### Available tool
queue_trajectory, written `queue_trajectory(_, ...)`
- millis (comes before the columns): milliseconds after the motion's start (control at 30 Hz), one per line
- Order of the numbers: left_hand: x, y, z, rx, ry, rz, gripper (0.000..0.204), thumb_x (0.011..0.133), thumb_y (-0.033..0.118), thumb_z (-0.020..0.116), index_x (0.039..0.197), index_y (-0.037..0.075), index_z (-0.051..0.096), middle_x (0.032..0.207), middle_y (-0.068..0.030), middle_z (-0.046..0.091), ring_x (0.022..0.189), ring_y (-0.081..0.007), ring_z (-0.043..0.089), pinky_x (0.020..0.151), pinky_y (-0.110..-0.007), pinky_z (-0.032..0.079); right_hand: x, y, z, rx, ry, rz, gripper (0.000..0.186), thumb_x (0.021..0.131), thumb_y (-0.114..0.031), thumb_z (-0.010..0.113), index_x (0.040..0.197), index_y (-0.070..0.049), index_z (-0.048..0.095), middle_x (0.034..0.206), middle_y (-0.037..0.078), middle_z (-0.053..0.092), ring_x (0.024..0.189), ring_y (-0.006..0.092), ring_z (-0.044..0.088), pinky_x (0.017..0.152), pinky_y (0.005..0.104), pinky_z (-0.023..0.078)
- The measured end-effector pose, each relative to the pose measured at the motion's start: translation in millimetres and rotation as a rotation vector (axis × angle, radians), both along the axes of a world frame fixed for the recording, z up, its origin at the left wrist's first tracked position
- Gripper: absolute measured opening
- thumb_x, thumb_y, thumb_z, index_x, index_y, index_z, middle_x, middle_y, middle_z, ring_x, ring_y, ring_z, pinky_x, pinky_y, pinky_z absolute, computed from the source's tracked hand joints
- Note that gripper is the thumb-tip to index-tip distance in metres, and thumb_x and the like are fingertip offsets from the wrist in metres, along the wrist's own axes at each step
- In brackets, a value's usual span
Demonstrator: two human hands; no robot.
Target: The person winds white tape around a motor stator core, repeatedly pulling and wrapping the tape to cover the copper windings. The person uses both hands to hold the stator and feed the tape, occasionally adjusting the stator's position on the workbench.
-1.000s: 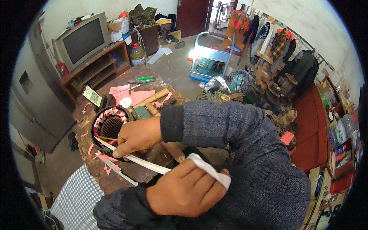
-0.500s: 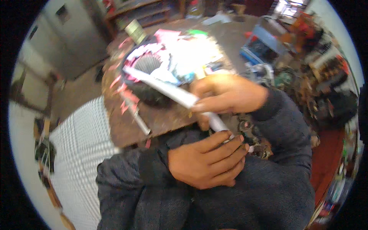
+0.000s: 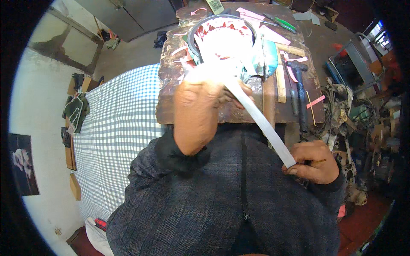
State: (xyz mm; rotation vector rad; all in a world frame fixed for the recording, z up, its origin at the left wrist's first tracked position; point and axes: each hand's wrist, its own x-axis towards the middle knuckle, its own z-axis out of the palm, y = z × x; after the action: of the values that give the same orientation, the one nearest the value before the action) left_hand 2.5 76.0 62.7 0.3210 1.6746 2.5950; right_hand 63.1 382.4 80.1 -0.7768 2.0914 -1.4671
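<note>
A dark round motor stator (image 3: 194, 32), with red-and-white wrapped windings and a glare-washed middle, sits on the worn wooden table (image 3: 168, 111). From its near side a long white tape (image 3: 262, 119) runs diagonally down to the right. My left hand (image 3: 198, 106) is at the stator's near edge, curled on the tape, its fingers partly lost in glare. My right hand (image 3: 311, 162) grips the tape's lower end between thumb and fingers, with a thin brown stick in it too. Right of the stator lie a wooden bar (image 3: 281, 85), a dark hammer (image 3: 301, 98) and pink strips (image 3: 315, 101).
A checked-cloth bed (image 3: 111, 119) stands along the left. Green-handled pliers (image 3: 286, 25) and a card with a code (image 3: 215, 6) lie at the table's back. A trolley (image 3: 350, 64) and cluttered coils and parts (image 3: 341, 111) fill the floor at the right.
The view has swung downward and round. My left hand has risen from the lap to the stator; my right hand has moved away from it, down and right along the white tape.
</note>
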Motion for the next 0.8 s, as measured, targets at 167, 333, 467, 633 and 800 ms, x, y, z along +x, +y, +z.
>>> queue_trajectory(167, -4, -31, 26, 0.06, 0.162, 0.127, 0.029, 0.106, 0.02, 0.052, 0.116, -0.004, 0.064, 0.093, -0.0175, 0.074, 0.086, -0.0294, 0.075, 0.084, -0.041, 0.061, 5, 10, -27, -0.116, -0.083, -0.132, 0.016, 0.09, -0.017, 0.08, 0.091, -0.002, 0.077, 0.082, 0.009, 0.074, 0.073, 0.0202, 0.072, 0.064, 0.0321, 0.051)
queue_trajectory(333, -6, -70, 45, 0.4, 0.245, 0.106, 0.032, 0.112, 0.023, 0.053, 0.134, 0.001, 0.055, 0.086, -0.0045, 0.069, 0.087, -0.0199, 0.067, 0.08, -0.036, 0.053, -10, 10, -44, -0.238, -0.066, -0.123, 0.013, 0.089, -0.015, 0.081, 0.09, -0.002, 0.077, 0.08, 0.008, 0.072, 0.07, 0.0194, 0.069, 0.063, 0.0321, 0.049)
queue_trajectory(467, -3, -96, 50, 0.38, 0.355, 0.109, 0.038, 0.113, 0.021, 0.053, 0.14, -0.005, 0.056, 0.088, -0.0044, 0.071, 0.088, -0.0187, 0.068, 0.081, -0.036, 0.057, -19, 7, -51, -0.258, -0.075, -0.071, 0.012, 0.088, -0.013, 0.081, 0.09, -0.002, 0.076, 0.079, 0.007, 0.071, 0.071, 0.0191, 0.068, 0.063, 0.032, 0.048)
queue_trajectory(633, -6, -119, 55, 0.376, 0.352, 0.222, 0.045, 0.109, 0.018, 0.06, 0.145, -0.009, 0.051, 0.089, -0.0069, 0.071, 0.083, -0.0179, 0.069, 0.078, -0.034, 0.059, -25, 10, -55, -0.241, -0.129, -0.08, 0.012, 0.088, -0.013, 0.081, 0.09, -0.002, 0.076, 0.077, 0.007, 0.069, 0.072, 0.0179, 0.067, 0.064, 0.0315, 0.047)
queue_trajectory(800, -9, -144, 56, 0.357, 0.387, 0.277, 0.049, 0.108, 0.016, 0.061, 0.145, -0.014, 0.047, 0.09, -0.0085, 0.068, 0.081, -0.0157, 0.067, 0.061, -0.028, 0.057, -31, 15, -54, -0.17, -0.134, -0.12, 0.013, 0.087, -0.013, 0.081, 0.088, -0.001, 0.076, 0.078, 0.007, 0.07, 0.069, 0.0171, 0.066, 0.063, 0.0303, 0.047)
